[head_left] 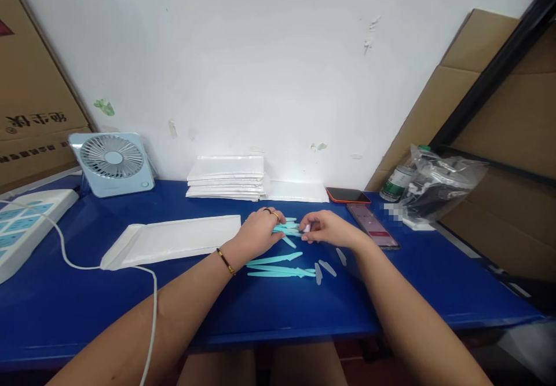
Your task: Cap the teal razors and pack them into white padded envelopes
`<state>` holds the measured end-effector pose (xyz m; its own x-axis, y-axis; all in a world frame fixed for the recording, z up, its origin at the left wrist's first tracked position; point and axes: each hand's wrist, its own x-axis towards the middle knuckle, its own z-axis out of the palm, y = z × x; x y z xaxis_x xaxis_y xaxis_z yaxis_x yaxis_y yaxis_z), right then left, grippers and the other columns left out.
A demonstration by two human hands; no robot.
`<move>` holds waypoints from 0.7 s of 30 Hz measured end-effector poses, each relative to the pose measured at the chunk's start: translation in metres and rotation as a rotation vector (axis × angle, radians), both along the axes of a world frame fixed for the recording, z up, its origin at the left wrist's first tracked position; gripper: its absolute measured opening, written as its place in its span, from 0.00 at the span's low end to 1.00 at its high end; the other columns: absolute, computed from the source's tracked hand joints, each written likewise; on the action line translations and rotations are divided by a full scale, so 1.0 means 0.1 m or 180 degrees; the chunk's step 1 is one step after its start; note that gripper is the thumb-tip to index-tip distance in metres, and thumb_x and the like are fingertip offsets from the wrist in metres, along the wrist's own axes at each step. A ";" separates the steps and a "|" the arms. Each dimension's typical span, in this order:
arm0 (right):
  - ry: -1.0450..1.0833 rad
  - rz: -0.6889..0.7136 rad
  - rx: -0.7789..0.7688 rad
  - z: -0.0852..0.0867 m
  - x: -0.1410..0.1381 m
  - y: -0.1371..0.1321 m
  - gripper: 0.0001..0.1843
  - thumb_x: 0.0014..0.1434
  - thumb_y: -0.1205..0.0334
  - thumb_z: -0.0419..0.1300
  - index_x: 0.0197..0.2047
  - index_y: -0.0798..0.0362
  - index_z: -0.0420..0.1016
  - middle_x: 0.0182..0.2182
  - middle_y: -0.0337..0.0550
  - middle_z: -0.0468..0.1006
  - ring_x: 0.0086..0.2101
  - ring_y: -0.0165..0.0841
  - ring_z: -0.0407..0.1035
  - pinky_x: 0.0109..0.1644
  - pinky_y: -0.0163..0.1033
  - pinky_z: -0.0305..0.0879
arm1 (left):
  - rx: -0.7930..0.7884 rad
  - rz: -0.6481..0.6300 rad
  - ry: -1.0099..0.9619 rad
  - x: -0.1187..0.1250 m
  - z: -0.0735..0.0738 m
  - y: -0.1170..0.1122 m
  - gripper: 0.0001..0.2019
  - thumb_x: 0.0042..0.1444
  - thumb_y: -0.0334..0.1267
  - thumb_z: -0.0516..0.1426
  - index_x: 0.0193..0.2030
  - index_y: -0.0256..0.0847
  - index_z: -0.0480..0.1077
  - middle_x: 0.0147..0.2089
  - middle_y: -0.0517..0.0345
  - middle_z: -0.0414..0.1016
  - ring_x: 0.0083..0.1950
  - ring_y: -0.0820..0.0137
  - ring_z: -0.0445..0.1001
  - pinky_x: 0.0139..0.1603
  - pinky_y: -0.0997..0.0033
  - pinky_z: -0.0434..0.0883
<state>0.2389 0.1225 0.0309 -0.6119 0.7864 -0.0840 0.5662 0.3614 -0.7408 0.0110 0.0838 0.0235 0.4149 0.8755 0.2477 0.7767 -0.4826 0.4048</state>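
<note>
My left hand (260, 228) is closed around a bunch of turquoise plastic sticks (288, 228), fingers curled over them. My right hand (324, 228) pinches a small clear cap (306, 229) at the tip of one of those sticks. Three more turquoise sticks (278, 265) lie flat on the blue table (278, 299) just in front of my hands. Three small clear caps (326, 267) lie loose to the right of them.
An open white padded envelope (174, 238) lies left of my hands, a stack of them (226, 177) by the wall. A small fan (112, 163), a power strip (21, 221) and its white cable (108, 267) are at left. Two phones (372, 225), a bottle (396, 183) and a plastic bag (438, 186) are at right.
</note>
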 end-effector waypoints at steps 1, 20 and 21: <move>-0.0187 -0.0133 0.0158 0.03 0.08 0.01 0.15 0.46 0.55 0.65 0.35 0.54 0.73 0.25 0.40 0.75 0.25 0.31 0.70 0.28 0.33 0.64 | 0.0060 -0.0008 0.0013 -0.01 0.01 -0.02 0.11 0.50 0.41 0.59 0.41 0.42 0.71 0.44 0.54 0.72 0.45 0.65 0.70 0.42 0.70 0.66; -0.0488 0.0339 -0.1093 0.04 0.31 0.03 0.16 0.37 0.60 0.68 0.28 0.55 0.67 0.19 0.36 0.75 0.21 0.30 0.71 0.24 0.32 0.64 | -0.0312 -0.0453 0.0090 -0.05 0.03 -0.03 0.06 0.47 0.33 0.52 0.29 0.40 0.71 0.29 0.58 0.74 0.29 0.71 0.70 0.27 0.76 0.62; -0.0246 0.0351 -0.1074 0.06 0.29 0.02 0.17 0.39 0.59 0.68 0.28 0.55 0.66 0.19 0.37 0.76 0.22 0.31 0.72 0.26 0.33 0.66 | -0.0329 -0.0455 -0.0008 -0.06 0.04 -0.02 0.07 0.49 0.33 0.52 0.31 0.40 0.71 0.30 0.58 0.74 0.30 0.72 0.70 0.27 0.76 0.63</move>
<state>0.2674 0.1241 0.0369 -0.6732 0.6362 -0.3769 0.5964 0.1658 -0.7854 0.0051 0.0816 0.0277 0.5365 0.8285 0.1606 0.7020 -0.5438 0.4599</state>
